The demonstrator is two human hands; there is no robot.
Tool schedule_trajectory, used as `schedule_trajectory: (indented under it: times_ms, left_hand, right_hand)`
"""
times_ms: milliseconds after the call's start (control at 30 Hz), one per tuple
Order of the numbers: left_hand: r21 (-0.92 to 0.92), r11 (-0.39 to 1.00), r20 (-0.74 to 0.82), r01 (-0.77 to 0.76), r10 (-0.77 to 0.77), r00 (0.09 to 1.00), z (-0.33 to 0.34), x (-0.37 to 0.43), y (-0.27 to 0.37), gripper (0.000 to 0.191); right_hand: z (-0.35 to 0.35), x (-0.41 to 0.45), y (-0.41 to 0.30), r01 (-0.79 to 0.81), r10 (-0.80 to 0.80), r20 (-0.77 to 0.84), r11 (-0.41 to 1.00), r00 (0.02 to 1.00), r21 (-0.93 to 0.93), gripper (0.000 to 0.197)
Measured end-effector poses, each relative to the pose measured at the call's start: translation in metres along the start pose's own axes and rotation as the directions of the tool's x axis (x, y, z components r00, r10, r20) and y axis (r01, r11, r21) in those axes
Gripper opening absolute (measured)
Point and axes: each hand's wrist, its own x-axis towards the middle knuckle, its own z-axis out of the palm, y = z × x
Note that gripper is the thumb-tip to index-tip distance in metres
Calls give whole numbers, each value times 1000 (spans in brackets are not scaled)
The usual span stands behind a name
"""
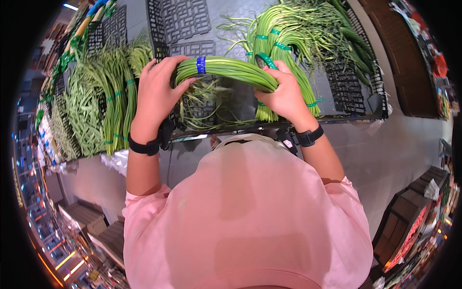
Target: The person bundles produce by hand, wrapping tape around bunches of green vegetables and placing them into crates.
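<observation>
A long bunch of green garlic scapes [231,68] arches between my two hands, with a blue printed band [201,65] around it near its left end. My left hand [162,85] curls round that left end, thumb below and fingers above. My right hand [281,86] grips the other end, and a roll of green tape [266,61] sits at its fingers. Behind my right hand lie more scape bundles [265,43] bound with green tape. Loose scapes [202,104] lie on the display below the held bunch.
Left of my left hand lie taped bundles of long beans [117,94] and a heap of flat green beans [85,108]. Black plastic grid panels [186,18] cover parts of the stand. Cucumbers [357,47] line its right side. The stand's black front edge [231,128] runs below my hands.
</observation>
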Motion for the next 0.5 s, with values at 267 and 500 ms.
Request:
schedule_trajectory:
  times_ms: [267, 500]
  left_hand:
    - [-662, 746, -153, -71, -42, 987, 26, -9, 43, 46]
    - [-838, -524, 298, 152, -205, 932, 64, 44, 92, 37]
  right_hand:
    - [-13, 12, -20, -66, 27, -220, 983, 975, -171, 30]
    - [-7, 10, -69, 91, -191, -128, 831, 973, -549, 61]
